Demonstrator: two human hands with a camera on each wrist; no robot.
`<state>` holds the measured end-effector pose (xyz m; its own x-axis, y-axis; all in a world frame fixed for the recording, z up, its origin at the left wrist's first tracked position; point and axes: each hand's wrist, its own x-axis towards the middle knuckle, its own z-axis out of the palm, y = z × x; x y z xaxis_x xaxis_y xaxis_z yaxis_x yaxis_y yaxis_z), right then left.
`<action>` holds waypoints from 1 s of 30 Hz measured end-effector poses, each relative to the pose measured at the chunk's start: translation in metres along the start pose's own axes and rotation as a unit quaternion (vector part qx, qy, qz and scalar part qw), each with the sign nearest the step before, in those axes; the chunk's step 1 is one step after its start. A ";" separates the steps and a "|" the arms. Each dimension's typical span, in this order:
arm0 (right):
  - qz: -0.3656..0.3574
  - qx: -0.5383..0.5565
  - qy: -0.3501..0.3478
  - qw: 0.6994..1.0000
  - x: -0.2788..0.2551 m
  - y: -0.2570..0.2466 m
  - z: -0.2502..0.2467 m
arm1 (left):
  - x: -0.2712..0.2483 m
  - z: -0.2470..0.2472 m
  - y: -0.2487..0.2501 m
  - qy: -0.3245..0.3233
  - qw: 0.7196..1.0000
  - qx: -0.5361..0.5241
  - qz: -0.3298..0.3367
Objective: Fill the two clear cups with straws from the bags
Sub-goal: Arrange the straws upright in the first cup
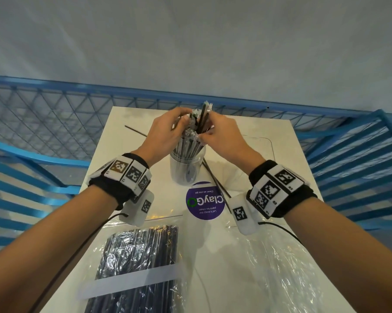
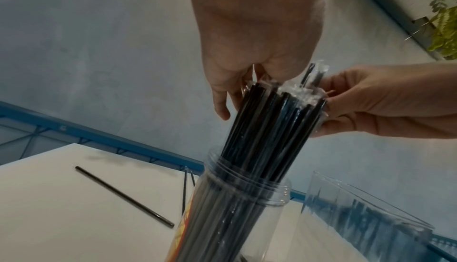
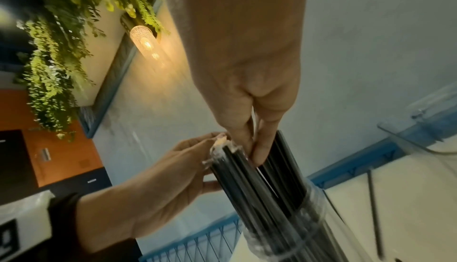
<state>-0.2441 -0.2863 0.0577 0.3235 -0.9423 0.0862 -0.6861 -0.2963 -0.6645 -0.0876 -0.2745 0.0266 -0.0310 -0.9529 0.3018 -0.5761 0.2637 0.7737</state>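
Note:
A clear cup (image 1: 186, 171) stands mid-table, packed with black straws (image 1: 189, 146) in clear wrappers. Both hands are at the straw tops. My left hand (image 1: 178, 124) curls its fingers over the tops from the left, thumb hanging down the side in the left wrist view. My right hand (image 1: 209, 132) pinches a few straws on the right side, fingers pushed in among them in the right wrist view, where the straws (image 3: 259, 188) fan out of the cup (image 3: 296, 237). A second clear cup (image 2: 366, 217) stands just right of the first and looks to hold nothing.
A clear bag full of black straws (image 1: 136, 263) lies near me on the left, a crumpled clear bag (image 1: 269, 256) on the right. Loose straws (image 1: 135, 131) lie left of the cup, others (image 1: 215, 177) to its right. A purple sticker (image 1: 205, 201) marks the tabletop. Blue railings (image 1: 55, 105) ring the table.

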 end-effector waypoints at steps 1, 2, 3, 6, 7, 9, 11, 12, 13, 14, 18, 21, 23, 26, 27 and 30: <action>-0.013 -0.012 -0.006 1.000 -0.001 -0.002 -0.003 | -0.001 0.000 0.001 -0.001 1.000 -0.002 0.003; -0.028 -0.032 -0.010 0.999 -0.003 -0.005 -0.008 | -0.003 0.000 0.002 0.000 1.000 -0.002 0.003; -0.038 -0.055 -0.008 0.998 -0.005 -0.008 -0.014 | -0.004 -0.001 0.002 0.003 1.000 0.001 0.003; -0.036 -0.057 0.067 0.995 -0.016 -0.008 -0.036 | -0.009 -0.004 0.007 0.063 0.997 0.032 0.043; -0.014 -0.031 0.104 0.994 -0.023 -0.006 -0.043 | -0.011 -0.003 0.010 0.093 0.992 0.038 0.072; 0.047 -0.010 0.099 0.994 -0.038 0.002 -0.049 | -0.019 0.000 0.020 0.137 0.983 0.040 0.118; 0.112 -0.061 -0.025 0.991 -0.054 0.015 -0.033 | -0.029 0.007 0.029 0.155 0.975 0.041 0.152; 0.134 -0.091 -0.092 0.982 -0.061 0.023 -0.020 | -0.035 0.010 0.033 0.155 0.973 0.042 0.168; 0.143 -0.117 -0.142 0.973 -0.066 0.033 -0.005 | -0.042 0.015 0.036 0.148 0.971 0.042 0.184; 0.142 -0.137 -0.175 0.965 -0.070 0.043 0.009 | -0.049 0.020 0.038 0.130 0.971 0.042 0.198; 0.128 -0.182 -0.237 0.946 -0.085 0.081 0.051 | -0.083 0.041 0.036 0.006 0.982 0.051 0.184; 0.115 -0.206 -0.226 0.945 -0.094 0.104 0.071 | -0.101 0.055 0.020 -0.070 0.990 0.075 0.093; 0.127 -0.239 -0.215 0.938 -0.096 0.114 0.081 | -0.110 0.061 0.008 -0.099 0.991 0.081 0.033; 0.143 -0.276 -0.208 0.927 -0.100 0.123 0.092 | -0.123 0.068 -0.007 -0.117 0.990 0.068 -0.033; 0.146 -0.284 -0.211 0.924 -0.102 0.125 0.095 | -0.127 0.069 -0.010 -0.124 0.989 0.066 -0.046; 0.150 -0.299 -0.221 0.916 -0.103 0.127 0.100 | -0.134 0.072 -0.017 -0.144 0.985 0.054 -0.082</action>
<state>-0.2994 -0.2115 -0.1100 0.2026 -0.8798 -0.4300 -0.9791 -0.1903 -0.0720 -0.1330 -0.1616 -0.0670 -0.1509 -0.9885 -0.0054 -0.6762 0.0992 0.7300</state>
